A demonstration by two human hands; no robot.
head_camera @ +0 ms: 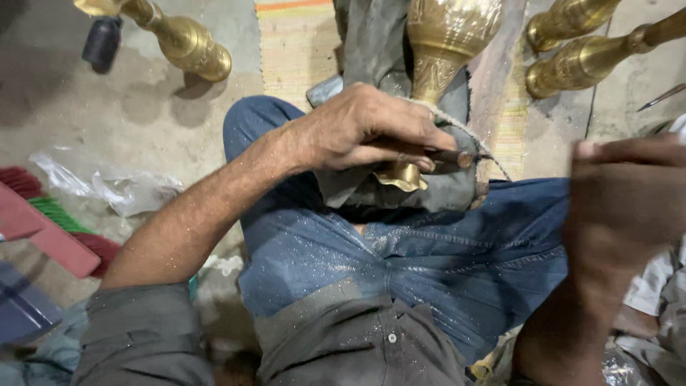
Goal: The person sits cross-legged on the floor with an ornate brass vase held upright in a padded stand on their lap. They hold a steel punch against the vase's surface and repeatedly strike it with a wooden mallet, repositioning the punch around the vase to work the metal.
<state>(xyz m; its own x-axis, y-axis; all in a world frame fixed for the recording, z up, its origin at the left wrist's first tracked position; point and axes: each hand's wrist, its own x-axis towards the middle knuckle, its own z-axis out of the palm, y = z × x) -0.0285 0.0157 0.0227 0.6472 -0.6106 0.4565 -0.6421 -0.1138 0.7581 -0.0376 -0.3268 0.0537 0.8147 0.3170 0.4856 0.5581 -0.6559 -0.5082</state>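
Note:
My left hand [364, 129] grips a thin dark chisel-like tool [457, 158] whose tip rests near the foot of an engraved brass vase [443, 43]. The vase lies across my jeans-clad legs on a grey cloth [443, 189], with a cord [464, 132] looped around its narrow neck. My right hand [629, 207] is raised at the right, blurred and close to the camera, fingers curled; what it holds is hidden. Fine metal dust speckles my jeans [429, 264].
More brass vases lie on the concrete floor: one [182, 39] at upper left, two [586, 61] at upper right. A striped mat [296, 43] lies ahead. Crumpled clear plastic [121, 189], red and green brushes [50, 221] sit left. A thin metal rod [661, 96] lies right.

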